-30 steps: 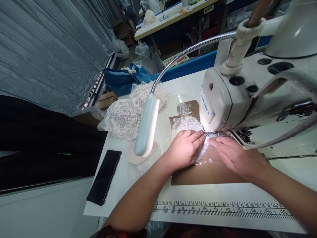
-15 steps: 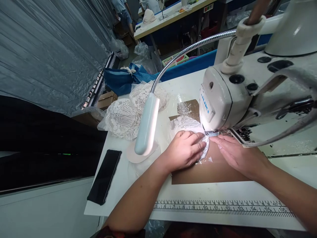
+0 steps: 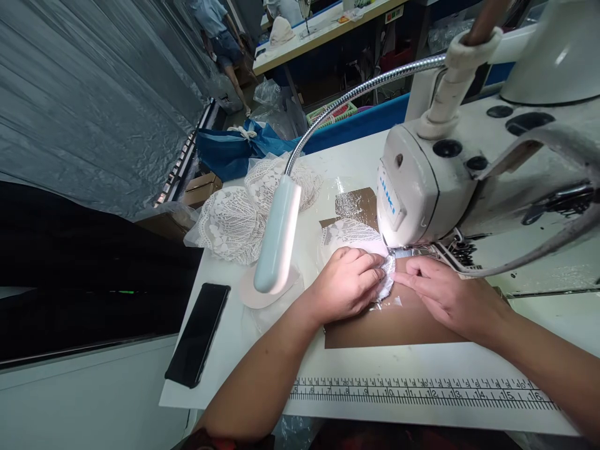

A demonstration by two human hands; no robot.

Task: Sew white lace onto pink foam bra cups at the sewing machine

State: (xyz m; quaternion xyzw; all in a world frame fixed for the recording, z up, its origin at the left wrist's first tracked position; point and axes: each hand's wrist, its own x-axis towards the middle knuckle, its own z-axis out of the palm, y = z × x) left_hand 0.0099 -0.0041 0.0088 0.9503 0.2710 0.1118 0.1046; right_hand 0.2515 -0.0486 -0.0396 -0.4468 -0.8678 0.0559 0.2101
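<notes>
A white lace piece (image 3: 351,234) lies at the needle area of the white sewing machine (image 3: 412,187), over a brown sheet (image 3: 375,328). My left hand (image 3: 349,284) rests on the lace, its fingers bent together and gripping the edge left of the presser foot. On the other side, my right hand (image 3: 445,290) has its index finger stretched out, the tip touching the lace edge, while its other fingers are curled. The needle itself is hidden behind the machine head.
A lamp (image 3: 279,234) on a bendy metal neck hangs over the table. Lace cups (image 3: 232,225) lie behind it, a black phone (image 3: 197,334) at the left edge. A printed ruler (image 3: 422,395) runs along the front. A person (image 3: 220,34) is in the back left.
My right hand has gone from flat, fingers together, to a pointing shape, its fingertip slightly lower by the lace edge. My left hand has barely moved. The person behind shows more fully.
</notes>
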